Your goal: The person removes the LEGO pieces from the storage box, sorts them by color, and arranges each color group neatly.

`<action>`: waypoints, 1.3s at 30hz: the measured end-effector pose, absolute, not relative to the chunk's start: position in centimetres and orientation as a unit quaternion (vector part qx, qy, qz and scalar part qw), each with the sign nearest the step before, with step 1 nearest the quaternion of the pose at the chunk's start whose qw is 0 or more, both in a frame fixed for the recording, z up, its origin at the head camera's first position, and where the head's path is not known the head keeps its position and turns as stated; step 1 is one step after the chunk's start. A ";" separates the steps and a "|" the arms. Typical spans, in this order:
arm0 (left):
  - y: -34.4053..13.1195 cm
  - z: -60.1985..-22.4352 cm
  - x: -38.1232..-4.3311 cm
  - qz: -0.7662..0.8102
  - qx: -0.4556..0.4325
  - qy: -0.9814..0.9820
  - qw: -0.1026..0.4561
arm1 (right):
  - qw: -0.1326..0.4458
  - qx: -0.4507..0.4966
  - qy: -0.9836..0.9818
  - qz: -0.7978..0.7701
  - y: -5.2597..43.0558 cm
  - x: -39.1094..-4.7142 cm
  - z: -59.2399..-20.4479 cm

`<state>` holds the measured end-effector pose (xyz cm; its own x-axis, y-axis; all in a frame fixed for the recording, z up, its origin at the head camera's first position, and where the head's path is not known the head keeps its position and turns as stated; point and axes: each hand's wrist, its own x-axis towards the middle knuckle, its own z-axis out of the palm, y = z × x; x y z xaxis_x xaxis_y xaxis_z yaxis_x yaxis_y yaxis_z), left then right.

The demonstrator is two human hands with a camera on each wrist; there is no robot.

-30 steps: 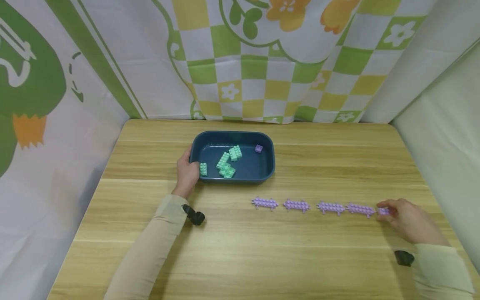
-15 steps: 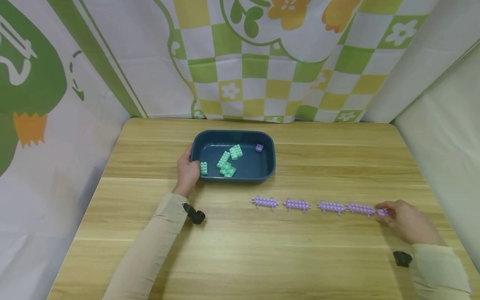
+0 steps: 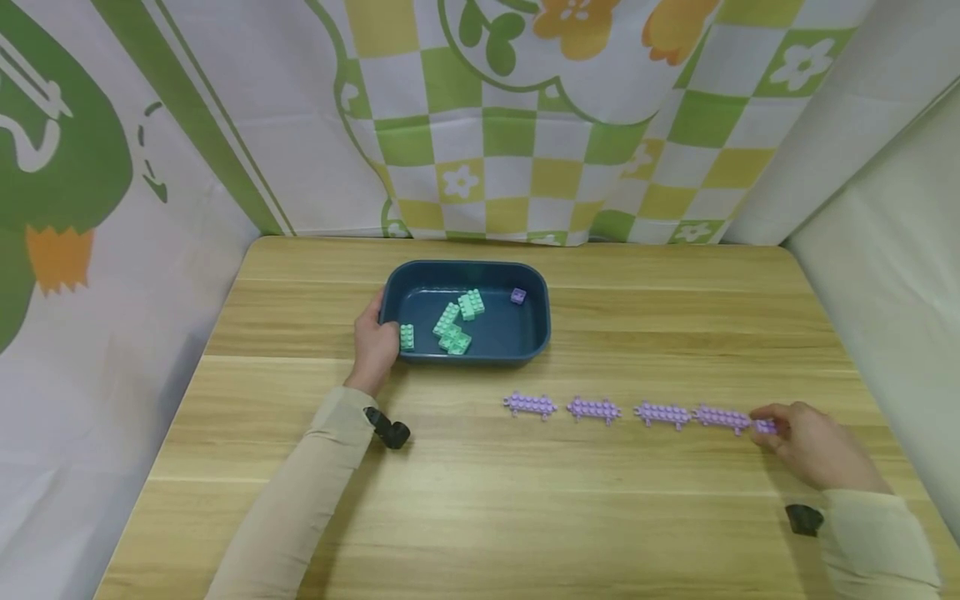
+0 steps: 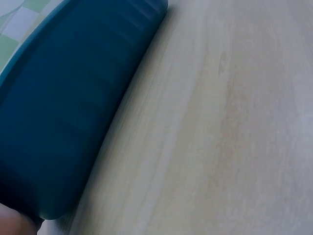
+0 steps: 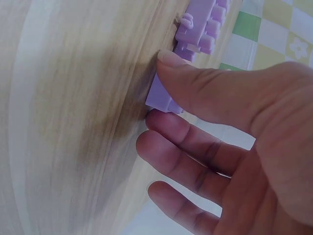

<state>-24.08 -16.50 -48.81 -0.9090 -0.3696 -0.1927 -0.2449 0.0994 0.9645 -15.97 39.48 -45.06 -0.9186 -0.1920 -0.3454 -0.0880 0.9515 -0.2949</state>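
Left hand [image 3: 374, 348] grips the tub [image 3: 501, 340]; right hand [image 3: 821, 446] pinches a block [image 3: 765, 427], now nearer the end strip [image 3: 722, 417].

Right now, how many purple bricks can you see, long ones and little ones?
Long purple bricks: 4, in a row
Little purple bricks: 2, one pinched by the right hand, one in the blue tray
Total: 6 purple bricks

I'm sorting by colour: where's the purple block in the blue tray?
Head view: the purple block sits right of the green blocks, near the right wall of the blue tray.
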 end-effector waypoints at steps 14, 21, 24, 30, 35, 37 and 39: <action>-16.6 -48.9 -24.1 -0.636 0.205 -0.743 0.043 | 0.178 -0.080 0.970 -0.145 40.0 -16.2 -43.9; -16.7 -48.9 -24.0 -0.636 0.201 -0.743 0.048 | 0.105 -0.108 0.980 -0.133 37.5 -18.2 -40.2; -16.6 -49.0 -24.0 -0.633 0.199 -0.746 0.051 | 0.084 -0.125 0.980 -0.132 34.6 -19.8 -38.8; -16.4 -49.2 -24.2 -0.631 0.198 -0.749 0.047 | 0.057 -0.149 0.974 -0.163 26.8 -23.2 -37.9; -16.4 -49.4 -24.3 -0.630 0.190 -0.751 0.050 | -0.019 -0.204 0.958 -0.201 19.8 -25.3 -39.9; -16.5 -49.3 -24.3 -0.630 0.192 -0.751 0.057 | -0.051 -0.244 0.948 -0.197 16.9 -26.1 -41.1; -16.8 -49.3 -24.2 -0.627 0.195 -0.752 0.067 | -0.073 -0.280 0.938 -0.190 14.4 -26.8 -42.2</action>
